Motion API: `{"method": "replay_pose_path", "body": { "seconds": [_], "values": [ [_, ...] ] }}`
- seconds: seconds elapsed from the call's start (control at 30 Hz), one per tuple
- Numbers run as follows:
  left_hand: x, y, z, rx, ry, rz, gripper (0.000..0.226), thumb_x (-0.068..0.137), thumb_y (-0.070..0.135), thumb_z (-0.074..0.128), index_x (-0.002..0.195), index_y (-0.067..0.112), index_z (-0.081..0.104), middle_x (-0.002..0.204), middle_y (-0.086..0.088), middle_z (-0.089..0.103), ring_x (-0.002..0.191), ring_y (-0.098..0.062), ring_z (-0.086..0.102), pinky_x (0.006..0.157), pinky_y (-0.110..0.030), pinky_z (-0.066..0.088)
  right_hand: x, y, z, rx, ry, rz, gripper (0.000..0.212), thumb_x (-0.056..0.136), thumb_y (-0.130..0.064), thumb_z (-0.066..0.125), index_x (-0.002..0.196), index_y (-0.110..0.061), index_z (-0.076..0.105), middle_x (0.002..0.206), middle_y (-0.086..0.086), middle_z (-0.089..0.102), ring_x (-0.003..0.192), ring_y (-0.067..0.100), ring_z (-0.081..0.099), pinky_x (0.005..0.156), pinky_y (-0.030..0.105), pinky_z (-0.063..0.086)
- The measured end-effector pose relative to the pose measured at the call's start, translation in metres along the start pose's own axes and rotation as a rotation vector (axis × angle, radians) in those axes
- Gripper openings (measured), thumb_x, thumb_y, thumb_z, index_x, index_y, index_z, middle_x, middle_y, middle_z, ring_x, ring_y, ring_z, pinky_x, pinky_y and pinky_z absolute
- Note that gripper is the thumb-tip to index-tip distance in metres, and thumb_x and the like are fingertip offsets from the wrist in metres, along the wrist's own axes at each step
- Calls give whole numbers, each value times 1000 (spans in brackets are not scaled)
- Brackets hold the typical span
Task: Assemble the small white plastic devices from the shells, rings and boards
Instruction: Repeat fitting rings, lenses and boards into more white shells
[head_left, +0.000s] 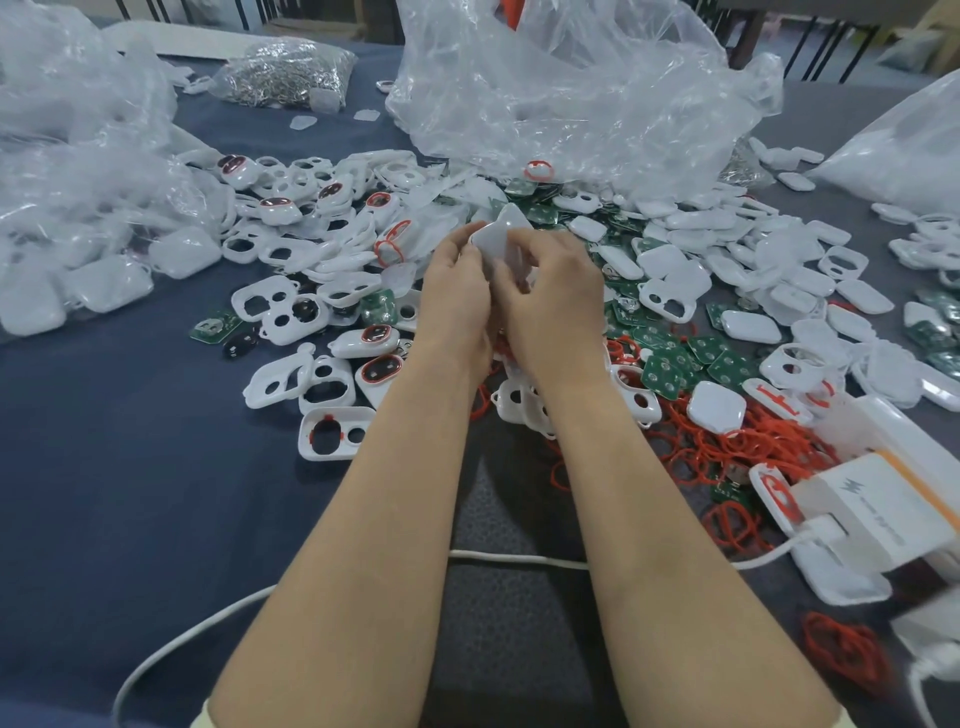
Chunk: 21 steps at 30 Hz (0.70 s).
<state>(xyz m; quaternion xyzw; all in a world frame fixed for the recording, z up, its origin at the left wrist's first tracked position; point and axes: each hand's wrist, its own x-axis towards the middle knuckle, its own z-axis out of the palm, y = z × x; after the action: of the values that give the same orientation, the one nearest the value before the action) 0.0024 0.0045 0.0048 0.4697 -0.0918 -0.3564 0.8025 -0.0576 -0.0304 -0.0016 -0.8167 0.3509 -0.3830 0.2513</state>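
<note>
Dark blue cloth covers the surface (130, 467), and most of its far half is buried under loose parts and crumpled clear plastic bags (571, 93). Both hands meet above the middle of the heap. The left hand (457, 291) and the right hand (550, 296) each curl their fingers round one white shell (501, 234), held up off the surface with its smooth back toward the camera. The fingers cover its lower half, so whether a board or ring already sits inside cannot be told. Judged from the spread, the job is only partly through. A few ringed shells (379, 371) by the left forearm already carry a red ring, and a side bag (104, 280) at the left edge seems to hold closed devices. Many bare shell halves (291, 312), green boards (670, 369) and a tangle of red rings (727, 441) lie unjoined. Open room is mostly on the near left, where bare cloth runs toward the person. The right side is crowded by a white box (883, 509) sitting among the rings. A white cable (519, 560) crosses the surface under both forearms, so a low sweep of either arm could catch it.
</note>
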Motion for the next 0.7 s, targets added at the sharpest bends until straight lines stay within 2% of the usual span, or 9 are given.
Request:
{"method": "replay_pose_path", "body": {
  "seconds": [0.13, 0.3, 0.47, 0.57, 0.7],
  "values": [
    [0, 1, 0, -44, 4, -24, 26, 103, 5, 30, 113, 14, 53, 104, -14, 62, 74, -17, 63, 52, -21, 54, 1, 2, 2, 5, -18, -14, 31, 89, -27, 63, 114, -8, 64, 112, 7, 58, 103, 21, 52, 81, 16, 31],
    [1, 1, 1, -121, 6, -27, 28, 102, 1, 30, 101, 13, 55, 88, -11, 62, 68, -16, 62, 48, -19, 52, 0, 3, 1, 12, 13, -21, 30, 87, -22, 66, 114, -10, 63, 110, 6, 61, 102, 19, 54, 78, 13, 29],
    [2, 0, 0, -123, 6, -47, 29, 101, 1, 31, 96, 15, 56, 88, -9, 61, 65, -15, 60, 51, -20, 54, 0, 2, -2, 52, 47, 2, 31, 88, -10, 58, 119, -8, 62, 114, 8, 65, 105, 21, 59, 93, 27, 42],
    [1, 0, 1, -119, -10, -39, 24, 104, 5, 31, 109, 14, 54, 92, -9, 62, 67, -15, 62, 51, -21, 54, 0, 3, -1, 21, -8, -16, 27, 89, -19, 62, 114, -10, 64, 109, 7, 62, 99, 20, 56, 83, 21, 37],
    [-1, 2, 1, -151, -20, -44, 24, 104, 4, 31, 112, 11, 53, 91, -11, 62, 69, -17, 63, 51, -22, 54, 1, 5, 0, 32, -1, -13, 22, 87, -23, 65, 106, -11, 64, 102, 4, 59, 94, 18, 52, 75, 18, 31]
  ]
}}
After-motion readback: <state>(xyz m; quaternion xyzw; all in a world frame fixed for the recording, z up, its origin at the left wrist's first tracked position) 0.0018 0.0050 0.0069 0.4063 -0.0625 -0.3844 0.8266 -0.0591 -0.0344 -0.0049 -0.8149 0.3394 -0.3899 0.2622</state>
